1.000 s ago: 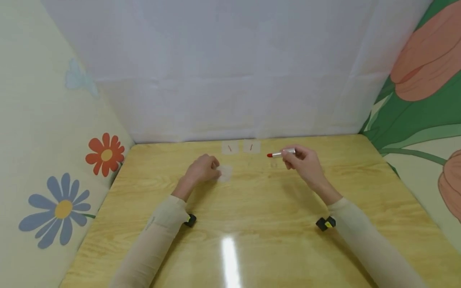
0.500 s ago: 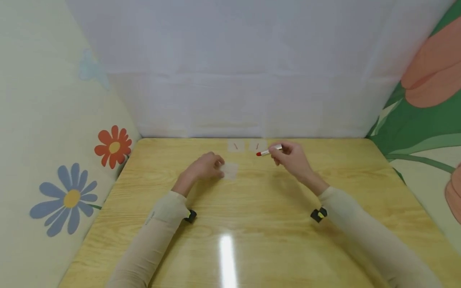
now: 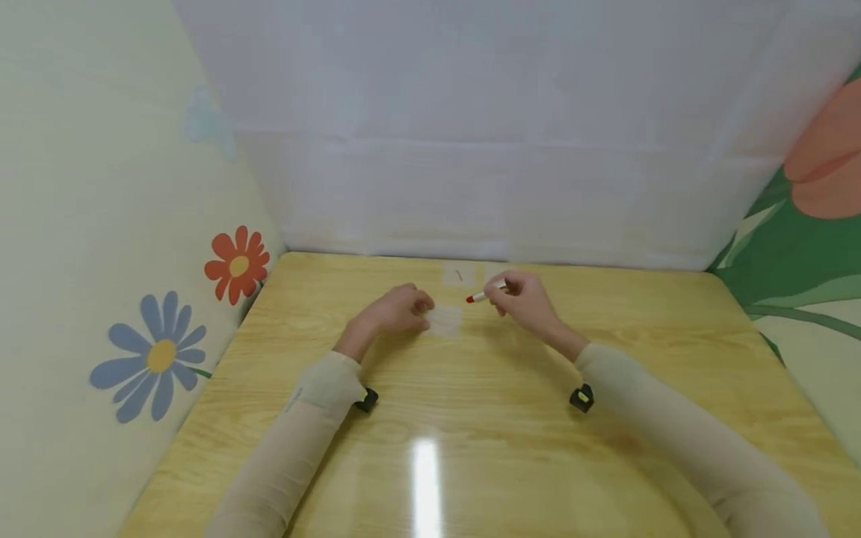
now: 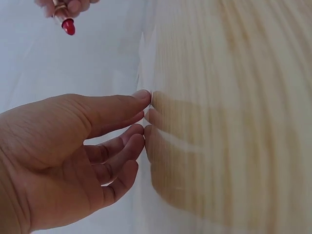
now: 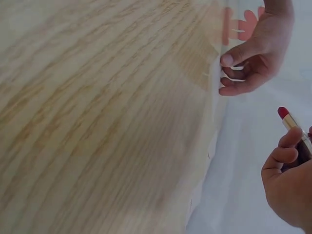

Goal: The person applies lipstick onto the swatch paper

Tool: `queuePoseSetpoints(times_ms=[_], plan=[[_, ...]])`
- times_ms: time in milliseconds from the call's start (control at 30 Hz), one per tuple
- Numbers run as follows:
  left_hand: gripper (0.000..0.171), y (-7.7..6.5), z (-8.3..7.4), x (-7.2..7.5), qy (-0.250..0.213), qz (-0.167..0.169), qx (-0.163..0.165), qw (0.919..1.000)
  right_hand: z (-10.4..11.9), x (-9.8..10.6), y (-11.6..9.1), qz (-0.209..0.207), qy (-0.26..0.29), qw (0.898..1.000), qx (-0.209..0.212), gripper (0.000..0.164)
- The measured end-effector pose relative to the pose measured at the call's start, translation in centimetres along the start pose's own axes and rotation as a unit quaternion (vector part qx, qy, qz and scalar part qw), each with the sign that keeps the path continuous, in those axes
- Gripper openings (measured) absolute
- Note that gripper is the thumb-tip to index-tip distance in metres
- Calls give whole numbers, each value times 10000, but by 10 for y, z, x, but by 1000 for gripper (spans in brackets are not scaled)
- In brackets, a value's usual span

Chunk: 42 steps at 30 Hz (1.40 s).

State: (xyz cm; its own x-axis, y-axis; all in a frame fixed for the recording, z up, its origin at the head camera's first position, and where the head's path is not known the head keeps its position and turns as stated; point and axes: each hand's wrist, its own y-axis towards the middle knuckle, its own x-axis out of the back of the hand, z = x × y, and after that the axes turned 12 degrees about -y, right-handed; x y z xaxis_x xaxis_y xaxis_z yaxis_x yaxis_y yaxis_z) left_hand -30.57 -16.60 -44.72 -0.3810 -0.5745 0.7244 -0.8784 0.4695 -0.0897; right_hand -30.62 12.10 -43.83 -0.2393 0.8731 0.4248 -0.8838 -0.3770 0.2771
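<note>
My right hand (image 3: 528, 300) grips a lipstick (image 3: 478, 297) by its silvery case, the red tip pointing left and slightly down. In the right wrist view, the red bullet (image 5: 283, 113) stands out of a gold collar, apart from the table. My left hand (image 3: 400, 309) rests its thumb and fingertips on the table at the left edge of a whitish, thin square sheet (image 3: 447, 321). No mark shows on that sheet. Behind it lies a similar square (image 3: 460, 275) with one short red stroke. Another square (image 3: 492, 269) is mostly hidden behind the right hand.
The wood-grain table (image 3: 430, 388) ends at a white cloth backdrop (image 3: 430, 172). Panels with painted flowers (image 3: 161, 356) stand along the left and right sides. Black wrist cameras (image 3: 581, 397) sit under both sleeves. A light reflection crosses the front of the table.
My right hand has brought the lipstick leftward, closer to the sheet by the left hand, and now covers much of the rear right square. The left hand stays at the sheet's edge; the head view has shifted.
</note>
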Motion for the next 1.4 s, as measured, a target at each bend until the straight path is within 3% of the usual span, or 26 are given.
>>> queuePoseSetpoints(times_ms=[433,600,1400], plan=[[39,-1,-1,-1,-197,-33,29,9998,-16,-33,23,638,-966,9918,-550,13],[39,1,2,-3,-192,-42,-65,9998,-21,-41,28,694,-1293,9879,-505,12],[40,-1,-2,-1,-276,32,102,9996,-15,-49,33,933,-1514,9836,-305,10]])
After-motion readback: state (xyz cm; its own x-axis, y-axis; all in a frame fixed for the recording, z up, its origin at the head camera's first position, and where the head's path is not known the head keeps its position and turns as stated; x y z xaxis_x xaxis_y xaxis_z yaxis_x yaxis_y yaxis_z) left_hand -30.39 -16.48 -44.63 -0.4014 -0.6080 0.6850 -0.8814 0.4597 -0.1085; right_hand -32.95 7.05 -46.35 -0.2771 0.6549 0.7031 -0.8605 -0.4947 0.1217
